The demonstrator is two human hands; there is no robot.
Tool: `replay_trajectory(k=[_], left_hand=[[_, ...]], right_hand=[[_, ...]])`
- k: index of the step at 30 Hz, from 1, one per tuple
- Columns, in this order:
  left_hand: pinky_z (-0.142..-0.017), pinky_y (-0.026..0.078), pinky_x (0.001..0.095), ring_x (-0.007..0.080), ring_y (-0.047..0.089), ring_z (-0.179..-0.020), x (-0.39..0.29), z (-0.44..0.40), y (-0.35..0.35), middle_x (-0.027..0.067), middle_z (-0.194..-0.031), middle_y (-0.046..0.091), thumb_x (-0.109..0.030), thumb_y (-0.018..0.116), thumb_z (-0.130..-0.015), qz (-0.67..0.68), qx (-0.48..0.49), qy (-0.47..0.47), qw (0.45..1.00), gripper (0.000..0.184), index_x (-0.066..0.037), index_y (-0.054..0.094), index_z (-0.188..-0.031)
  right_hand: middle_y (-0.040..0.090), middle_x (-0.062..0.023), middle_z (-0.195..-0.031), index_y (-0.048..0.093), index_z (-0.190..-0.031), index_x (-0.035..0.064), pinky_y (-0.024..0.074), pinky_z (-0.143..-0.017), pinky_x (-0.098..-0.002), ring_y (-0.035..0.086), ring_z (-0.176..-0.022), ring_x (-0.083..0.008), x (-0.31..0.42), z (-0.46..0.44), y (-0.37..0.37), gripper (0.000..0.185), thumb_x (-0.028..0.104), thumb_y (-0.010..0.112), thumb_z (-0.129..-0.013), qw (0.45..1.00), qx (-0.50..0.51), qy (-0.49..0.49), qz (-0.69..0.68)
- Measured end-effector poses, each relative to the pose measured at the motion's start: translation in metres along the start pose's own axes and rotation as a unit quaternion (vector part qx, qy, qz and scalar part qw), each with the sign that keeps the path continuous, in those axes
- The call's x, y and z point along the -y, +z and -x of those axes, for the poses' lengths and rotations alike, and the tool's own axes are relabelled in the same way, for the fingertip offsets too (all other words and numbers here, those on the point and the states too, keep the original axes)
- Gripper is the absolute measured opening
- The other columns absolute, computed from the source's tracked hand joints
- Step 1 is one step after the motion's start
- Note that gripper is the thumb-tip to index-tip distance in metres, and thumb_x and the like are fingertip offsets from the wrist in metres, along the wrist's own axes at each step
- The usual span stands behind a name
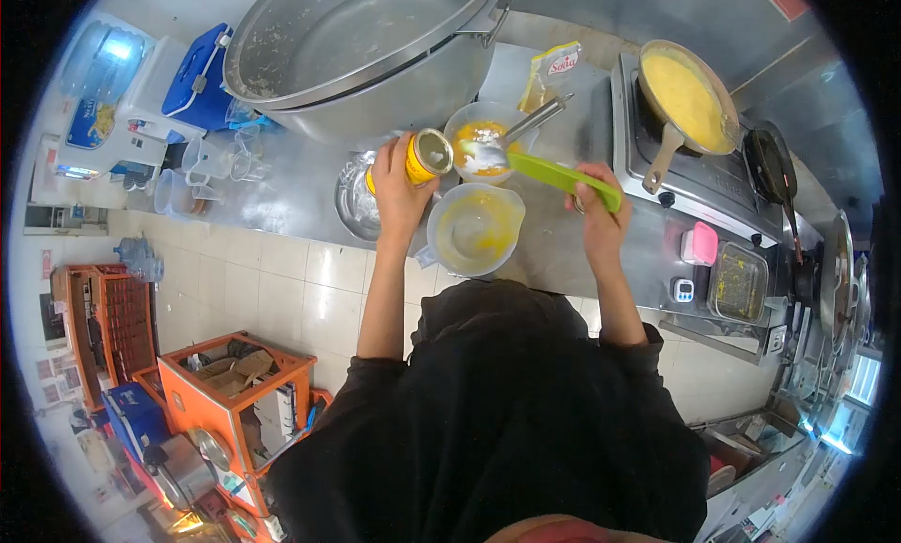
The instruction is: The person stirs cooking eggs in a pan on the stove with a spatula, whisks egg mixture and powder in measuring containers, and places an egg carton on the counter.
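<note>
My left hand [397,194] is wrapped round an open yellow can [414,160], tilted with its mouth toward the mixing bowl. My right hand [601,213] grips a green-handled spatula [559,175]; its pale head carries something white above the bowl. That translucent bowl [458,121] contains a yellow mixture with white powder on it. A metal whisk [542,116] leans in the bowl, handle up to the right. Just below stands a translucent measuring jug [502,247] with yellow residue inside. Behind my left hand lies a shiny metal bowl [349,205], partly hidden.
A huge metal pot [375,111] stands at the back. Right of the bowl, a stove [648,158] bears a frying pan [690,102] with yellow contents. A packet [549,74], a timer [682,290], a glass dish [738,280] and plastic jugs [178,194] also occupy the counter.
</note>
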State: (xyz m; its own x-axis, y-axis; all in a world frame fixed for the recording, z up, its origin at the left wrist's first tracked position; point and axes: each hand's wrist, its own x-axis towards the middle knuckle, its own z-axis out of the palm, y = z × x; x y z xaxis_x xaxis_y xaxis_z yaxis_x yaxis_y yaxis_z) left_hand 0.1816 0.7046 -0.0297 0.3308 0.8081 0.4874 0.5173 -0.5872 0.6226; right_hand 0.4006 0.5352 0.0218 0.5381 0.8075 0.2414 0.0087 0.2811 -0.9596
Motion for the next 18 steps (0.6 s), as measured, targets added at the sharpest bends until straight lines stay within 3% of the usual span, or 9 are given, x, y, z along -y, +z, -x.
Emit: replay_trajectory(k=[3, 9, 11, 12, 14, 16, 18], left_hand=[[-0.094, 0.039, 0.0442, 0.0348, 0.05, -0.107, -0.01, -0.004, -0.002, 0.0143, -0.116, 0.052, -0.005, 0.082, -0.052, -0.002, 0.016, 0.035, 0.999, 0.077, -0.009, 0.052, -0.122], [-0.097, 0.038, 0.0446, 0.0336, 0.049, -0.111, -0.029, -0.005, 0.001, 0.013, -0.117, 0.053, -0.007, 0.082, -0.052, 0.014, 0.035, 0.139, 0.99, 0.076, -0.009, 0.054, -0.122], [-0.097, 0.037, 0.044, 0.0326, 0.048, -0.112, -0.03, -0.004, 0.0, 0.0124, -0.118, 0.054, -0.009, 0.083, -0.053, 0.023, 0.039, 0.148, 0.988, 0.076, -0.009, 0.053, -0.122], [-0.096, 0.038, 0.0437, 0.0327, 0.049, -0.111, -0.031, -0.004, -0.001, 0.0124, -0.117, 0.054, -0.008, 0.083, -0.052, 0.015, 0.035, 0.148, 0.988, 0.076, -0.009, 0.053, -0.122], [-0.095, 0.04, 0.0433, 0.0328, 0.05, -0.111, -0.028, -0.004, -0.003, 0.0124, -0.117, 0.054, -0.007, 0.083, -0.052, 0.005, 0.027, 0.144, 0.989, 0.075, -0.009, 0.053, -0.121], [-0.097, 0.038, 0.0451, 0.0346, 0.048, -0.113, -0.021, -0.002, -0.004, 0.0132, -0.119, 0.052, -0.007, 0.082, -0.052, 0.078, 0.026, 0.074, 0.994, 0.076, -0.01, 0.053, -0.122], [-0.097, 0.038, 0.0448, 0.0341, 0.048, -0.113, -0.018, -0.002, -0.006, 0.013, -0.118, 0.052, -0.007, 0.082, -0.052, 0.068, 0.022, 0.066, 0.995, 0.076, -0.01, 0.053, -0.123]], right_hand=[[0.053, -0.0049, -0.087, 0.059, -0.098, -0.0029, 0.0439, -0.065, -0.0253, 0.055, -0.068, -0.0121, 0.006, -0.011, 0.018, 0.012, 0.001, 0.057, -0.087, 0.997, 0.038, 0.004, -0.067], [0.056, -0.0054, -0.093, 0.06, -0.098, -0.0034, 0.0452, -0.06, -0.0254, 0.057, -0.065, -0.013, -0.013, -0.026, 0.06, 0.017, 0.009, 0.062, -0.086, 0.991, 0.117, -0.02, 0.059], [0.059, -0.0073, -0.091, 0.061, -0.098, -0.0031, 0.0456, -0.059, -0.0265, 0.057, -0.064, -0.0141, -0.022, -0.027, 0.066, 0.019, 0.01, 0.064, -0.085, 0.988, 0.14, 0.071, 0.0], [0.059, -0.0073, -0.091, 0.061, -0.098, -0.0031, 0.0456, -0.059, -0.0265, 0.057, -0.064, -0.0141, -0.022, -0.027, 0.064, 0.019, 0.01, 0.064, -0.085, 0.988, 0.14, 0.07, -0.001], [0.061, -0.0096, -0.086, 0.061, -0.098, -0.0034, 0.0454, -0.06, -0.027, 0.056, -0.064, -0.0146, -0.02, -0.029, 0.056, 0.021, 0.012, 0.066, -0.084, 0.964, 0.066, 0.186, -0.179], [0.061, -0.0098, -0.083, 0.062, -0.097, -0.0035, 0.0453, -0.06, -0.0272, 0.056, -0.064, -0.0151, -0.013, -0.028, 0.05, 0.021, 0.012, 0.066, -0.084, 0.964, 0.027, 0.183, -0.189], [0.061, -0.0099, -0.081, 0.062, -0.097, -0.0035, 0.0452, -0.06, -0.0274, 0.056, -0.065, -0.0156, -0.011, -0.025, 0.041, 0.021, 0.012, 0.066, -0.084, 0.964, -0.014, 0.179, -0.199]])
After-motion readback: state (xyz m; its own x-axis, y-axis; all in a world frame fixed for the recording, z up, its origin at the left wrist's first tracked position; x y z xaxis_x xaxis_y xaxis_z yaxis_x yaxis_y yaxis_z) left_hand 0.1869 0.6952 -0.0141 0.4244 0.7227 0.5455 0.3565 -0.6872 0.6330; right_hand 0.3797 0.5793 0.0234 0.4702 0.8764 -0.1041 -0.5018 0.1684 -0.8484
